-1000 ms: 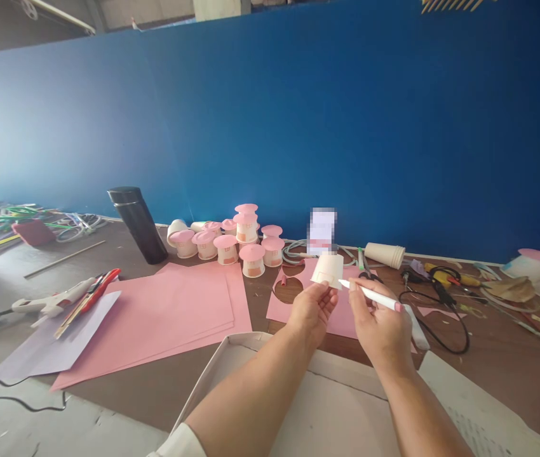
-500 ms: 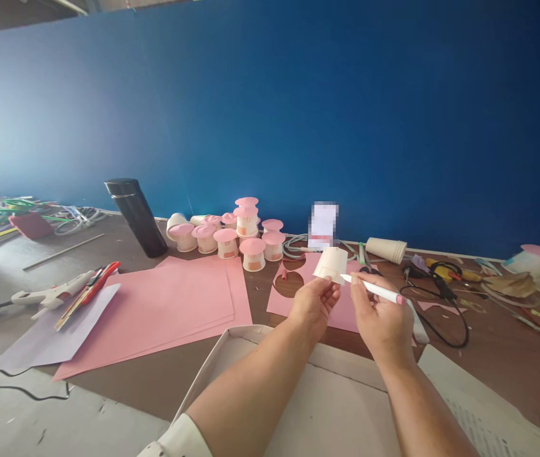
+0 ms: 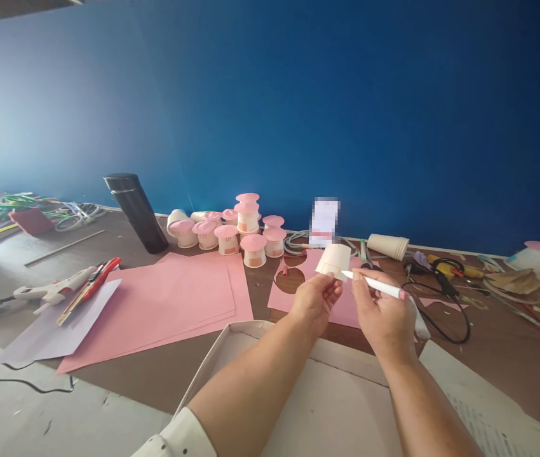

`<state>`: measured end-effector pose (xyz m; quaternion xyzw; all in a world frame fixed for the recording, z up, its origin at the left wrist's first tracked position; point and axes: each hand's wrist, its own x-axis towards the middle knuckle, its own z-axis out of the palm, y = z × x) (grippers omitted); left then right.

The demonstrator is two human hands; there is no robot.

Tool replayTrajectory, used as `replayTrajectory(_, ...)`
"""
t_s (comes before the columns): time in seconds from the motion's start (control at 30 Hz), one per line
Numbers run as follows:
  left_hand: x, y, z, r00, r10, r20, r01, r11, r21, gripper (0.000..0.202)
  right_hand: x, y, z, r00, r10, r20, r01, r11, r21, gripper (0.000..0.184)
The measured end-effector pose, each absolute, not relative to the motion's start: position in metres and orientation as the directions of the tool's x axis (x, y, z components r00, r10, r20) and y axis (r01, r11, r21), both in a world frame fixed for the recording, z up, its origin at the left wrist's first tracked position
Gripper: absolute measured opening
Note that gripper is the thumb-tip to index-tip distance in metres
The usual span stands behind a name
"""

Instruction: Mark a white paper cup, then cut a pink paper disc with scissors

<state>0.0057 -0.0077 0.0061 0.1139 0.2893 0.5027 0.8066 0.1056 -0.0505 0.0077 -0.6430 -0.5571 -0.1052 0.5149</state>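
My left hand (image 3: 315, 301) pinches a paper cup (image 3: 333, 260) above the bench (image 3: 155, 387); my right hand (image 3: 382, 314) grips a pen (image 3: 375, 286), tip touching the cup.

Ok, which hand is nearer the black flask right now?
Left. The left hand, holding a paper cup, sits right of the black flask, across the pink paper sheets; the right hand, holding a marker, is even farther right.

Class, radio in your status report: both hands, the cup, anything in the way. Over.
Left hand shut on paper cup, held up in front. Right hand shut on pen, tip at the cup's side. Nothing between pen and cup.
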Motion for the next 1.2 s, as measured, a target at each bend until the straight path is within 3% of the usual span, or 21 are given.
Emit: replayTrajectory(1.2,0.0056,-0.0058,0.0024,0.283,0.909,-0.305,-0.722,0.411,0.556,0.004,0.1046,-0.0514,0.0102,0.346,0.615,0.708,0.839,0.135,-0.527,0.031)
